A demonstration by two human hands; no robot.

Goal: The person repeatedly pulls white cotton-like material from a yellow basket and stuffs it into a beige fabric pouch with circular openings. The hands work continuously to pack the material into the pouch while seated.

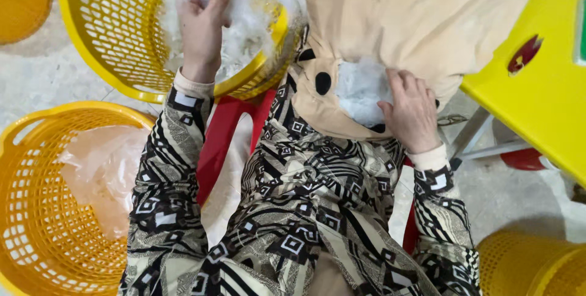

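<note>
White stuffing [244, 9] is heaped in the upper yellow basket [110, 33], which is seen at the top of the view, just beyond the person's lap. The left hand [204, 24] is laid on this heap, its fingers curled into the fluff so that a tuft is gripped. A second mass of the same stuffing [360, 88] is seen in the opening of a beige plush toy skin [415, 15], which is draped over the lap and against the edge of a yellow table [543, 94] at the right. Black oval patches [323, 82] are sewn on the skin beside the opening. The right hand [412, 113] is pressed against the rim of that opening, with fingers bent over the fabric and touching the fluff; the fabric is held, though how tightly cannot be told. Both arms are covered by sleeves of a black, white and tan patterned garment [305, 210]. A red stool [223, 134] is partly visible under the person. At the lower left, a second yellow basket [36, 235] is seen, with a clear plastic bag [101, 168] lying in it. Parts of 2 more yellow baskets are seen at the upper left [21, 0] and lower right [531, 268] corners.
</note>
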